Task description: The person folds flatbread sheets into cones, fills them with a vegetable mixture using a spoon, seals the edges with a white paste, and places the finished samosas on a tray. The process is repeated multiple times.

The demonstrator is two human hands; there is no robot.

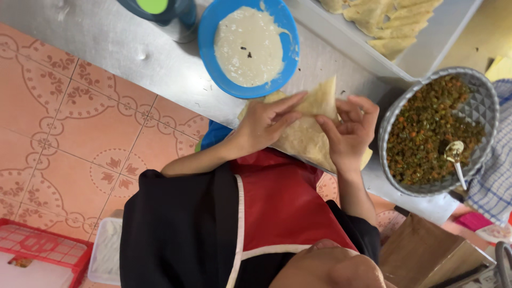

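Both hands (266, 124) (349, 130) on pastry sheet (306, 140) at counter edge (176, 98)

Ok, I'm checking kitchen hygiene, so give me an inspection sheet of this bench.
Surface: steel counter, flecks near the bowls.
Job's things: thin pale pastry sheet, being folded; blue bowl of white paste; grey bowl of green-orange filling with spoon; tray of folded pastries.
Clutter: checked cloth.
Grippers: left hand and right hand, both on the sheet.
Cables: nothing seen.
Surroundings: patterned orange floor tiles, red crate.
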